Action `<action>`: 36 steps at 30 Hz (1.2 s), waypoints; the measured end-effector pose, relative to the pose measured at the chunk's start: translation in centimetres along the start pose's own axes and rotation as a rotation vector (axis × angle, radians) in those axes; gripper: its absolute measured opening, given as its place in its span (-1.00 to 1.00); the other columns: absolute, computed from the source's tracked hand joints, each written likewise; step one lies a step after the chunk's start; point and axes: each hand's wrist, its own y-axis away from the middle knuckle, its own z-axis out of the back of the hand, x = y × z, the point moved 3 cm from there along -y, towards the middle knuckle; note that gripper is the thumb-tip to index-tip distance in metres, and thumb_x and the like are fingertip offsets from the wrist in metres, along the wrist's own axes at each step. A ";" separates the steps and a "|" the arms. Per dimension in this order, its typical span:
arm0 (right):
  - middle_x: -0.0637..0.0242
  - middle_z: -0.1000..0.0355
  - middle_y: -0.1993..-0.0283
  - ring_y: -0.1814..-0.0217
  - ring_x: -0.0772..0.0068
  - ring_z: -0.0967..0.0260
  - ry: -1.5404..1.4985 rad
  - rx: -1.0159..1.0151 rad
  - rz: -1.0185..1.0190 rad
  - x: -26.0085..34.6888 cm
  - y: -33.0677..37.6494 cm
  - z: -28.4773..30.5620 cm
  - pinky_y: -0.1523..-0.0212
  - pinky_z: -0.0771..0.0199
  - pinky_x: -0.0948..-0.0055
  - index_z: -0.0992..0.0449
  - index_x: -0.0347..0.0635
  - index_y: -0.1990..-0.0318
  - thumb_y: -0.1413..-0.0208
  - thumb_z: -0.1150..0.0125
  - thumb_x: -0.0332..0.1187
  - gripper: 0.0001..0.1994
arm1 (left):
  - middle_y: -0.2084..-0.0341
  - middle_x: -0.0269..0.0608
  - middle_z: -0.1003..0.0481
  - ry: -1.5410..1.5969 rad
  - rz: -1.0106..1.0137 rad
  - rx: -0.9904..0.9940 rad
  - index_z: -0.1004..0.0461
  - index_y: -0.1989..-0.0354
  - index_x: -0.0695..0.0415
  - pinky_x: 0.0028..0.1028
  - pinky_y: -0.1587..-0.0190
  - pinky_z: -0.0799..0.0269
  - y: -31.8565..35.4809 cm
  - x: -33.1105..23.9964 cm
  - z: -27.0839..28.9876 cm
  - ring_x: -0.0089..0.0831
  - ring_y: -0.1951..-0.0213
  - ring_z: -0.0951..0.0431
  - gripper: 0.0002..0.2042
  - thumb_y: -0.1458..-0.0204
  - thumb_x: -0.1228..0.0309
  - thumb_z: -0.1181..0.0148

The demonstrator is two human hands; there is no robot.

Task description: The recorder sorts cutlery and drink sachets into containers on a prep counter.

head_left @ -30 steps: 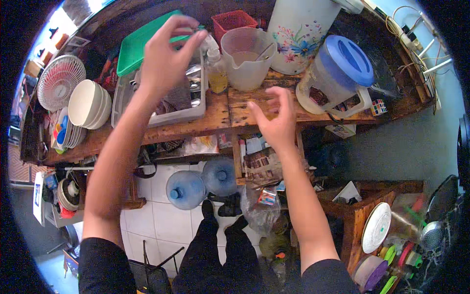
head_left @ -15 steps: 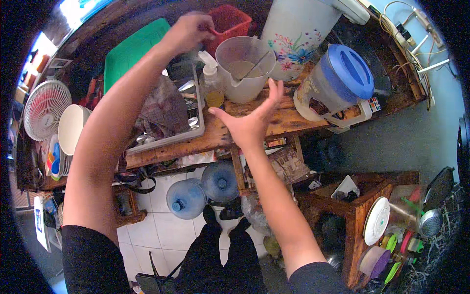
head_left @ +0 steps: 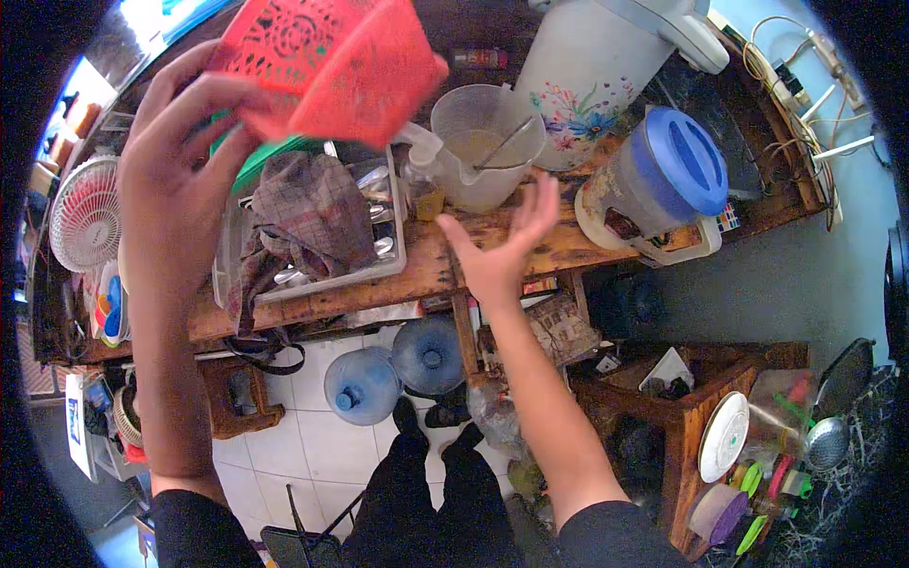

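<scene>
My left hand (head_left: 180, 151) is raised at the upper left, fingers closed on the rim of a red openwork plastic basket (head_left: 365, 80). The basket is tilted and slightly blurred, and its inside is hidden. Over the table's front part, my right hand (head_left: 502, 254) is spread and holds nothing. Just beyond it stand a translucent jug (head_left: 473, 194) with a spoon handle in it and a pump bottle (head_left: 424, 194) of yellowish liquid. Under the basket, a grey tray (head_left: 346, 287) holds cutlery and a crumpled checked cloth (head_left: 317, 213). A green plastic tray (head_left: 248, 168) shows partly behind my left hand.
A large flowered dispenser (head_left: 578, 80) and a blue-lidded pitcher (head_left: 630, 189) stand on the wooden table (head_left: 426, 275) to the right. A white fan (head_left: 87, 213) is at left. Blue water bottles (head_left: 363, 386) stand on the floor. Cables (head_left: 791, 114) hang at far right.
My left hand has lifted the red basket from the back of the table and brought it left and nearer. My right hand stays spread, shifted slightly right and nearer.
</scene>
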 end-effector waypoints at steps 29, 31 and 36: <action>0.20 -0.35 -0.32 -0.36 0.25 -0.32 -0.170 0.602 -0.359 -5.8 -1.7 9.1 -0.35 -0.35 0.16 -0.18 -0.20 -0.38 0.51 -0.80 -0.29 0.16 | 0.17 -0.10 -0.61 0.028 0.125 0.278 -0.44 -0.06 0.19 -0.32 0.05 -0.55 1.5 3.5 -13.8 -0.30 0.13 -0.63 -0.53 0.06 0.50 -0.44; 0.19 -0.36 -0.31 -0.36 0.24 -0.32 -0.188 0.622 -0.333 -5.6 -1.9 8.7 -0.35 -0.35 0.16 -0.16 -0.20 -0.39 0.53 -0.81 -0.26 0.19 | 0.17 -0.17 -0.61 -0.028 -0.010 0.235 -0.44 -0.06 0.18 -0.38 0.06 -0.57 1.3 3.4 -13.9 -0.40 0.10 -0.64 -0.56 0.02 0.52 -0.43; 0.19 -0.37 -0.29 -0.35 0.22 -0.34 -0.155 0.638 -0.339 -5.6 -1.9 8.2 -0.34 -0.35 0.17 -0.18 -0.20 -0.37 0.56 -0.82 -0.22 0.20 | 0.24 -0.20 -0.62 0.197 0.288 0.345 -0.45 -0.01 0.23 -0.42 0.10 -0.56 1.0 4.0 -14.3 -0.50 0.16 -0.62 -0.60 -0.02 0.45 -0.44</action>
